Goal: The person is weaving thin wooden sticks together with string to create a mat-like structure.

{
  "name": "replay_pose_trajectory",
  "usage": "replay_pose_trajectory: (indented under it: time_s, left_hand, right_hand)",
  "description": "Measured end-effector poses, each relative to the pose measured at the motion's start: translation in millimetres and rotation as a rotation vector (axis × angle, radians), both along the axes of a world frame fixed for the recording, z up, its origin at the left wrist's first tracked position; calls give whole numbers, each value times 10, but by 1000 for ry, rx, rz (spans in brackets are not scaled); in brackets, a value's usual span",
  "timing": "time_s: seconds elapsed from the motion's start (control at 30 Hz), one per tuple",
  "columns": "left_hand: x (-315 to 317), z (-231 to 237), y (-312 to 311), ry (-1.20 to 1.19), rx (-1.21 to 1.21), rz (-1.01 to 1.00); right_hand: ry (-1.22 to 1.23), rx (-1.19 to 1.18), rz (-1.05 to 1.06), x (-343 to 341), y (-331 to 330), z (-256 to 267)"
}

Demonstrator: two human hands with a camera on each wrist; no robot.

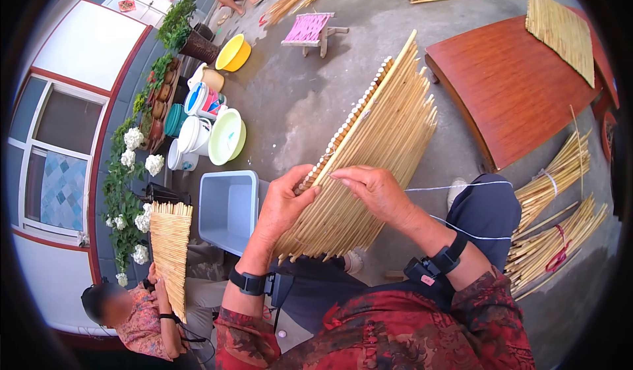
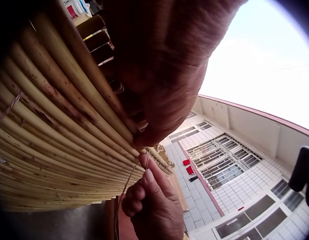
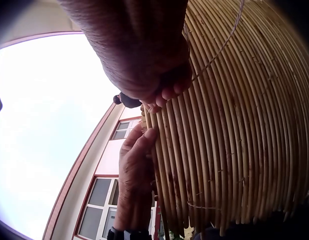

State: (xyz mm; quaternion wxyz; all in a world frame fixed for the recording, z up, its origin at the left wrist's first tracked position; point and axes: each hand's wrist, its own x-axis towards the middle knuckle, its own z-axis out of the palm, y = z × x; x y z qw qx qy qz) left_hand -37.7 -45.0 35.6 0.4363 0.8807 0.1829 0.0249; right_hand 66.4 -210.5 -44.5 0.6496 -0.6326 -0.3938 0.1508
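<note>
The mat [image 1: 386, 139] slanted between both hands, already broad and bound across. The left hand [image 1: 285, 204] gripped its edge; the right hand [image 1: 377, 189] pinched what looked like the string [image 1: 461, 186], though its fingertips were poorly seen. That edge seemed unfinished, the string trailing loose; bundles [image 1: 554, 241] on the floor [image 1: 369, 24] remained unused.

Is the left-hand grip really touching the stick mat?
Touching. The right wrist view shows the left-hand grip with its thumb lying against the edge of the stick mat.
</note>
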Motion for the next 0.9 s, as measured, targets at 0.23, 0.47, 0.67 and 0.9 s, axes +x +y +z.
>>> replay_pose_trajectory:
  time_s: [0.23,0.47,0.67,0.9]
  left_hand:
    - [7,6,-16,-1,17,-4]
    - [-14,65,-162,-4,94,-1]
    - [-53,56,-304,-115,217,-102]
    - [-165,13,-393,-161,252,-142]
  right_hand:
    - [-16,-4,-12,12,4,13]
    - [-158,-151,-18,52,-127,224]
    - [-226,-237,10,13,-286,348]
    - [-207,-204,-51,-131,-375,303]
